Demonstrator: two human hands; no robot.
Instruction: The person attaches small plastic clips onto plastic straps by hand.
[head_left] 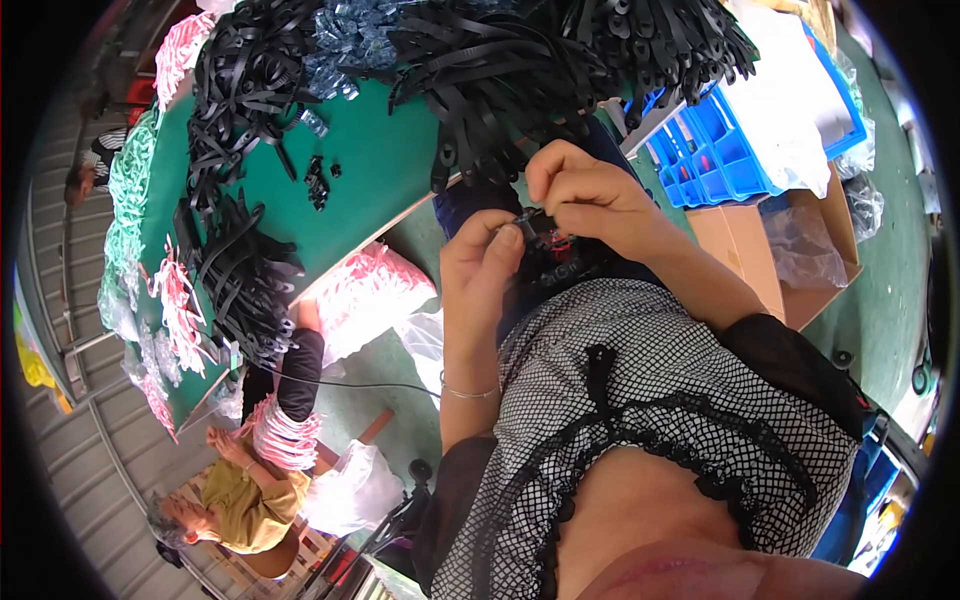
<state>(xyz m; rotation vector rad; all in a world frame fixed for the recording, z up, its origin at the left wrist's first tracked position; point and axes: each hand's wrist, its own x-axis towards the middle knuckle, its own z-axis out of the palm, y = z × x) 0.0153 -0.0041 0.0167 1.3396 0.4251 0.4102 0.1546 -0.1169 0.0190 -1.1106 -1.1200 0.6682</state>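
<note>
My left hand [482, 268] and my right hand [583, 192] meet over my lap, just off the edge of a green table [370, 170]. Both pinch a small black plastic piece [528, 222] between thumb and fingertips. Below the hands, in my lap, lies a dark clump of more black parts with a bit of red [560, 258]. A thin bracelet sits on my left wrist [470, 393]. Large heaps of black plastic straps [500, 70] cover the table just beyond my hands.
More black straps [245, 275] and pink ones [178, 300] lie along the table's left. A blue crate [720, 150] and a cardboard box [780, 260] stand at right. Another person in a yellow top [245, 500] sits lower left holding pink straps, beside plastic bags.
</note>
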